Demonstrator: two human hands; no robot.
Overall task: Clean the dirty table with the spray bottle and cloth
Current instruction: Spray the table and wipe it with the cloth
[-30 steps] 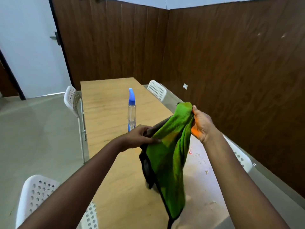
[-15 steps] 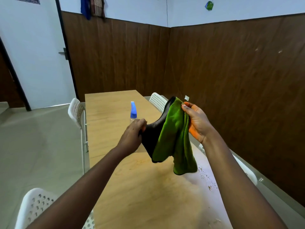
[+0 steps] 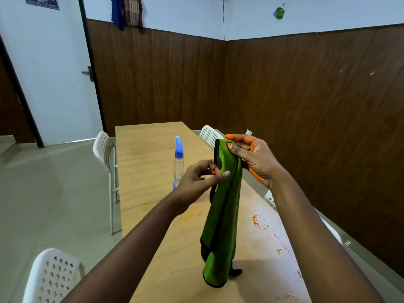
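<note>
1. Above the table (image 3: 153,215), near edge: cloth (image 3: 220,226) hangs, long axis vertical, lower end pointing down.
2. Left hand (image 3: 201,180) pinches its side; right hand (image 3: 251,158) grips its top.
3. Farther: spray bottle (image 3: 178,165) upright, nozzle up.

Small meeting or waiting room, office-style. Long wooden counter (image 3: 150,154) running toward corner, white perforated plastic chairs (image 3: 104,149) standing along both sides. Dark wood panelling (image 3: 306,101) covering lower walls, pale paint above. White door (image 3: 50,68) bearing blue notice (image 3: 42,2), partly cut off. Tiled floor (image 3: 48,193) stretching left. Clothing hanging (image 3: 127,12) high on wall.
</note>
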